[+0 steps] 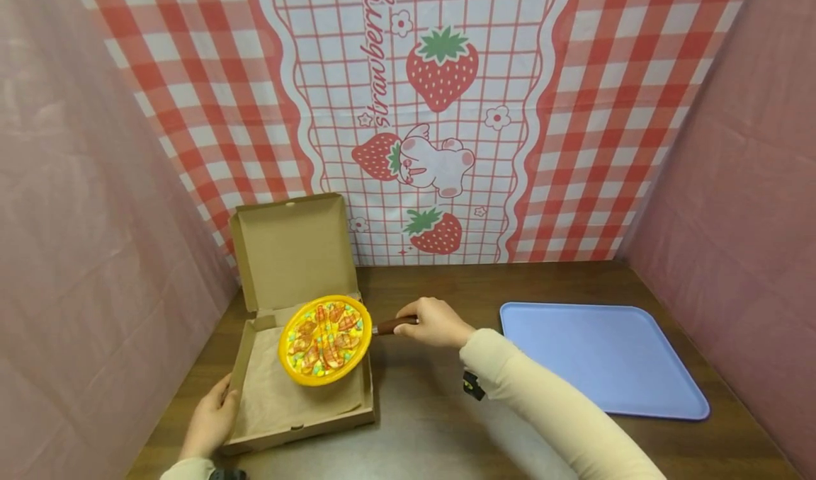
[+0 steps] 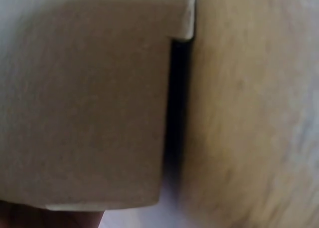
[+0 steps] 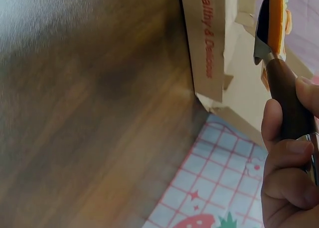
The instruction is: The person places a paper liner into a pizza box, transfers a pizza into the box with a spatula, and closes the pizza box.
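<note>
An open cardboard pizza box point(image 1: 299, 409) lies on the wooden table at the left, lid standing up. A toy pizza point(image 1: 325, 339) with a yellow rim rides on a server, tilted, just above the box's right half. My right hand point(image 1: 433, 322) grips the server's brown wooden handle point(image 1: 394, 324); in the right wrist view the handle point(image 3: 289, 101) runs up to the pizza's orange edge point(image 3: 275, 18). My left hand point(image 1: 213, 416) holds the box's front left corner. The left wrist view is a blurred close-up of the box wall point(image 2: 84, 103).
A light blue tray point(image 1: 599, 356) lies flat on the table to the right of my right arm. Pink cloth walls close both sides, and a red checked strawberry backdrop point(image 1: 421, 112) stands behind. Bare dark wood point(image 1: 433, 423) lies between box and tray.
</note>
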Demonstrator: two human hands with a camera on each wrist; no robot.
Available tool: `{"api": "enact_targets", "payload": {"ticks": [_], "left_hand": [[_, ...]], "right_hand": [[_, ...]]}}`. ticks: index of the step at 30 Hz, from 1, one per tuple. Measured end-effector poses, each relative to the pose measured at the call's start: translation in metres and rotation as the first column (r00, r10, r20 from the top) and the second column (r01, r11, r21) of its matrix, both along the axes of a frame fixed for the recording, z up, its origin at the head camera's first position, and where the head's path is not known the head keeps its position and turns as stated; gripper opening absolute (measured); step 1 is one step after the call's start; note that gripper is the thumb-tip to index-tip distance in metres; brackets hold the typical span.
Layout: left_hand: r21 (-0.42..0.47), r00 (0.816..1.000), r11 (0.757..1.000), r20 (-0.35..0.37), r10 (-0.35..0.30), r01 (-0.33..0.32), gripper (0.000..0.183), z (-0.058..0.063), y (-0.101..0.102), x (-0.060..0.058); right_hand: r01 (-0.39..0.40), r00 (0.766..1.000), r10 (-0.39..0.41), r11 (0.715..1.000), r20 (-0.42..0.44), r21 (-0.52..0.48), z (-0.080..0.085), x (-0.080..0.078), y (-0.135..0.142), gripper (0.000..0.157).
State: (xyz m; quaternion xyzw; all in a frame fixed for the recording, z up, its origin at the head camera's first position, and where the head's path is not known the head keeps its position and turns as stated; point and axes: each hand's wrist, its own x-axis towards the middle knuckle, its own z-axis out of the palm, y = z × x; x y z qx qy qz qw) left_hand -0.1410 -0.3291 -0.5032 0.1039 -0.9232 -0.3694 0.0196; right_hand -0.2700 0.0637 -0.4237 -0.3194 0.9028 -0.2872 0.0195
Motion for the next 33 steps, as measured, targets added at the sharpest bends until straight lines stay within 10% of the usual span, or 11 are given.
{"api": "enact_targets", "payload": {"ticks": [33], "left_hand": [[-0.039,0.999,0.999,-0.046,0.006,-0.008,0.049,-0.003,0.001,0.002]], "right_hand": [[-0.028,0.998,0.035,0.992,-0.054,0.120,-0.036,0.019,-0.049,0.014]]}}
